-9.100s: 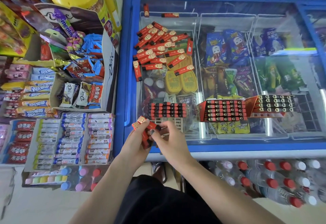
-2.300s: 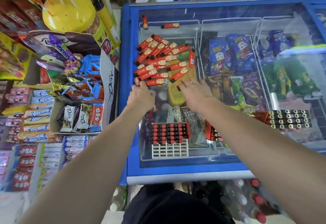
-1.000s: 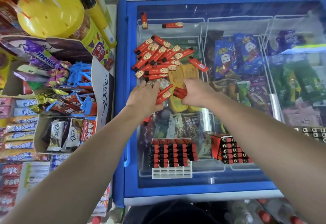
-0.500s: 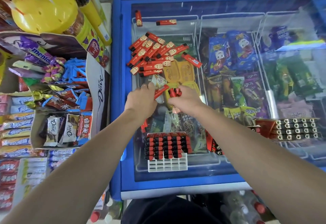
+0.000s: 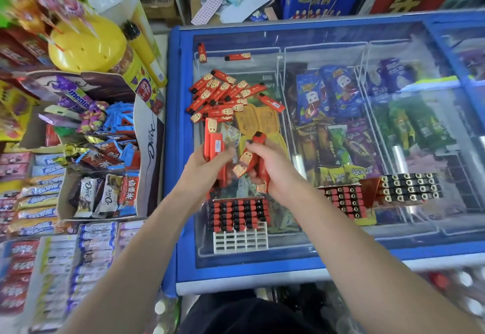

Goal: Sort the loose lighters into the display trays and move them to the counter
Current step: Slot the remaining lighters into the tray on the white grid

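The left hand (image 5: 207, 165) curls its fingers round a small bundle of red lighters (image 5: 214, 142) standing upright in the fist; at least two show side by side, the exact count hidden by the palm. The right hand (image 5: 273, 168) grips another few lighters (image 5: 249, 157), tilted, one with its black cap up by the fingertips and a gold-printed end pointing down toward the left hand; about three, no surer than that. Both hands hover close together above the glass lid of the blue freezer (image 5: 181, 149), just past the near tray.

Three display trays stand on the lid: a white tray (image 5: 240, 239) directly below the hands, its far rows filled with black-capped lighters and two near rows bare; a second tray (image 5: 343, 199) to its right, partly hidden by the right forearm; a third tray (image 5: 409, 186) further right, full. The loose pile (image 5: 223, 94) lies on the glass beyond the hands, roughly twenty lighters overlapping, too tangled to count exactly. Two stray lighters lie apart at the far edge, one upright-lying (image 5: 202, 50) and one crosswise (image 5: 237, 57).

Half a second ago the hands were lower on the glass by the pile's near edge; now they are lifted clear with their bundles, drawn back toward the white tray, and the left bundle has turned upright
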